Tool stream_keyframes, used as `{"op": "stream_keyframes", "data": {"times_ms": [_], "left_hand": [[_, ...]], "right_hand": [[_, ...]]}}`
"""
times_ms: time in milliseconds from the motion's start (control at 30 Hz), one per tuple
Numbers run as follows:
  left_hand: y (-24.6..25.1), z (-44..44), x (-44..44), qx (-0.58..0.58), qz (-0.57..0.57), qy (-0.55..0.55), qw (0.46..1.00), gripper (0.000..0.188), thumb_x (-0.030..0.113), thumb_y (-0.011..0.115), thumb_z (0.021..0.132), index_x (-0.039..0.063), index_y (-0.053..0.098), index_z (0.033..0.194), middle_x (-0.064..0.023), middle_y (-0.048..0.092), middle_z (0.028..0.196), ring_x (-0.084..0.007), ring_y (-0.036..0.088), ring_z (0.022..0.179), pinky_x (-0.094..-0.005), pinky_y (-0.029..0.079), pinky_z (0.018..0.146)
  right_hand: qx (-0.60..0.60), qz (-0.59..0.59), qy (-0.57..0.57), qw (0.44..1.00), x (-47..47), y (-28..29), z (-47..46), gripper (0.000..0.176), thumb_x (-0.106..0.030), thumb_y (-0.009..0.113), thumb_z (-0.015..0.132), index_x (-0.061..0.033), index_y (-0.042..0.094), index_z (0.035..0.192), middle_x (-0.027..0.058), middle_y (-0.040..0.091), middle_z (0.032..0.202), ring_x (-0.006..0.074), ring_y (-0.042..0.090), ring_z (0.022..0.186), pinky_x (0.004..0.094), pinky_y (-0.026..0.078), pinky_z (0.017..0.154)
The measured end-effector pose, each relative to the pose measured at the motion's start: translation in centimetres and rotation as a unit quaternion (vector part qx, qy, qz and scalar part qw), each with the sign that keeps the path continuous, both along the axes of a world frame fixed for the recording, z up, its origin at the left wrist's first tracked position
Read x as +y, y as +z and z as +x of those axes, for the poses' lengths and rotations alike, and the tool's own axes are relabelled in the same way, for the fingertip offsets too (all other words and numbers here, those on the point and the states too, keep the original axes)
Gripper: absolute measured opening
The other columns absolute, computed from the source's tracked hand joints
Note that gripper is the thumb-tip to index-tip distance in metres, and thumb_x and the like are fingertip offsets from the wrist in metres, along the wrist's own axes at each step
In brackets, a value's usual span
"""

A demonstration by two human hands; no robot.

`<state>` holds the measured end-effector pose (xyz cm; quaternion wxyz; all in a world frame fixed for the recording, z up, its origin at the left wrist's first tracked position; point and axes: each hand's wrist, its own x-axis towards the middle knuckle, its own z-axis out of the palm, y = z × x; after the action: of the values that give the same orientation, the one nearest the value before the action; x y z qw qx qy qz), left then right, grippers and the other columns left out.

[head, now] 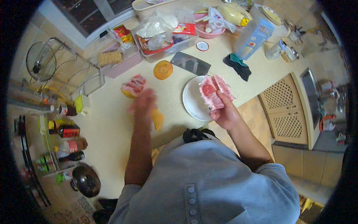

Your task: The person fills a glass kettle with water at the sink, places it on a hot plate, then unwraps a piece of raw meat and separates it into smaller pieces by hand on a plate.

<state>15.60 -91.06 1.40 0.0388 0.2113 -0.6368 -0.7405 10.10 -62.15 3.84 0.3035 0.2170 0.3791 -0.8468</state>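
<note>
My right hand (226,112) grips a chunk of peeled pink pomelo (215,91), thumb on top, over the right part of a white plate (193,100). On the left, my left hand (144,102) is blurred above the counter; whether it holds anything cannot be told. Just behind it lies another piece of pink pomelo (135,86) with yellow rind beneath. Pieces of yellow peel (158,120) rest beside my left wrist. A round cap of peel (163,70) sits farther back, close to the dark blade of a cleaver or similar flat sheet (190,63).
A clear plastic bin (167,51), a pink basket (123,63) and a pink colander (209,34) line the back. A dark cloth (237,67) lies by a blue carton (254,37). Bottles (68,131) and a wire rack (95,81) stand left.
</note>
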Motion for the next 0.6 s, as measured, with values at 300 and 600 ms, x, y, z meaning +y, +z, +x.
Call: {"op": "stream_keyframes", "data": {"times_ms": [300,600], "left_hand": [[5.4,-1.9,13.1,0.119,-0.009,-0.058,0.991,0.040,0.025,0.061,0.092,0.007,0.049,0.126,-0.0033,0.059,0.110,-0.0126,0.059,0.094,-0.0298,0.051,0.077],[4.9,-1.8,16.7,-0.038,0.033,0.043,0.998,0.037,0.018,0.063,0.088,0.006,0.050,0.121,-0.0046,0.059,0.107,-0.0138,0.059,0.092,-0.0305,0.052,0.078]], "right_hand": [[0.200,0.105,0.212,0.951,0.0,2.2,-2.0,0.038,-0.035,0.061,0.091,-0.0097,0.060,0.119,0.0031,0.065,0.108,0.0135,0.061,0.096,0.0278,0.046,0.080],[0.350,0.101,0.378,0.851,4.3,1.0,-7.7,0.049,-0.016,0.066,0.088,-0.0033,0.048,0.131,0.0049,0.063,0.113,0.0161,0.058,0.103,0.0313,0.045,0.092]]}}
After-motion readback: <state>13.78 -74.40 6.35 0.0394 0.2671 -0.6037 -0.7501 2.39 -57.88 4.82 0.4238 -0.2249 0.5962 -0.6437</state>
